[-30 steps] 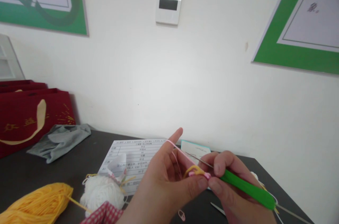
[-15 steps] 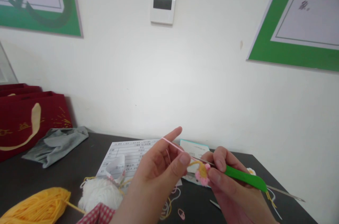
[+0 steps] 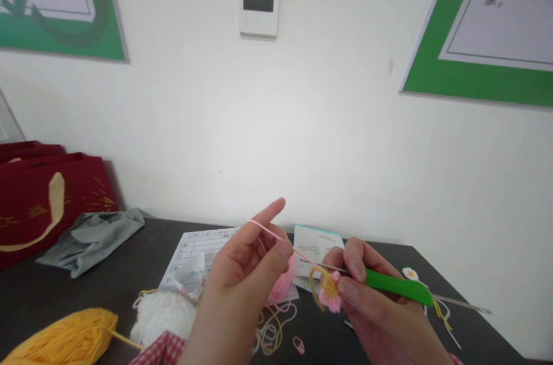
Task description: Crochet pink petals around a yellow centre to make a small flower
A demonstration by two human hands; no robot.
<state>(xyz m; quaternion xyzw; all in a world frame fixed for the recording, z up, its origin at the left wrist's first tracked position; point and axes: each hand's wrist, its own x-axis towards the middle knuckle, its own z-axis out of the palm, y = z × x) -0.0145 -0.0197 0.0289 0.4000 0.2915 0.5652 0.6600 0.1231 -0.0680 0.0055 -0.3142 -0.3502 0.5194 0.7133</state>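
Observation:
A green-handled crochet hook (image 3: 397,286) lies across my right hand (image 3: 380,301), its metal tip pointing left. My right thumb and fingers also pinch a small pink and yellow crocheted flower (image 3: 330,292) by the hook's shaft. Pink yarn (image 3: 298,250) runs from the flower to my left hand (image 3: 254,264), which pinches it between thumb and fingers and carries it over the raised index finger. A yellow yarn tail (image 3: 315,287) hangs from the flower. Behind my left hand, a pink yarn ball (image 3: 285,281) is partly hidden.
Yellow yarn (image 3: 64,336) and a white yarn ball (image 3: 162,317) lie at left front. A printed sheet (image 3: 185,255), loose yarn strands (image 3: 271,333), a pink stitch marker (image 3: 298,345) and a small white flower (image 3: 410,274) are on the dark table. Red bags (image 3: 86,181) and grey cloth (image 3: 93,238) stand left.
My left hand has moved left, away from the flower, lengthening the pink yarn between them. The yellow tail now hangs down, and the pink ball has come into view. My right hand keeps its grip.

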